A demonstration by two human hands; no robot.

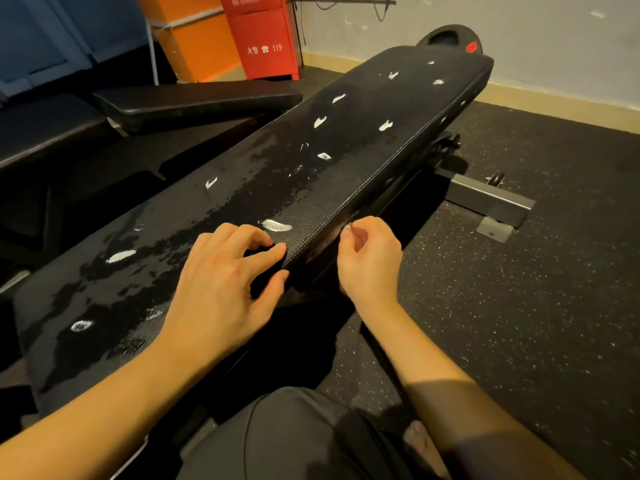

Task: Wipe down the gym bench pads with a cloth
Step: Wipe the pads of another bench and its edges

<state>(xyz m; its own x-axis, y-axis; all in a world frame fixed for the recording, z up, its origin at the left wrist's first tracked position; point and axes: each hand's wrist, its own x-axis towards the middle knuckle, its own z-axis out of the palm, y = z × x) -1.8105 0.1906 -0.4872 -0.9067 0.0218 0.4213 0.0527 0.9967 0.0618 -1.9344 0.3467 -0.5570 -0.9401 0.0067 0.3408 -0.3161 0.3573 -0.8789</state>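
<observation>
Head view: the bench pad point(346, 140) runs from lower left to upper right, black, wet in patches and dotted with white smears point(277, 225). The left hand point(221, 271) rests on its near edge at frame centre, fingers and thumb curled round what looks like a black cloth point(265, 268). The right hand point(367, 258) sits just beside the pad's side, fingers curled; whether it holds anything I cannot tell.

There are two hands, left hand point(221, 278) and right hand point(369, 258); two bench pads, long pad point(346, 150) and second pad point(194, 100); one red fire cabinet point(263, 36); one weight plate point(450, 38); roughly eleven white patches point(275, 225).
</observation>
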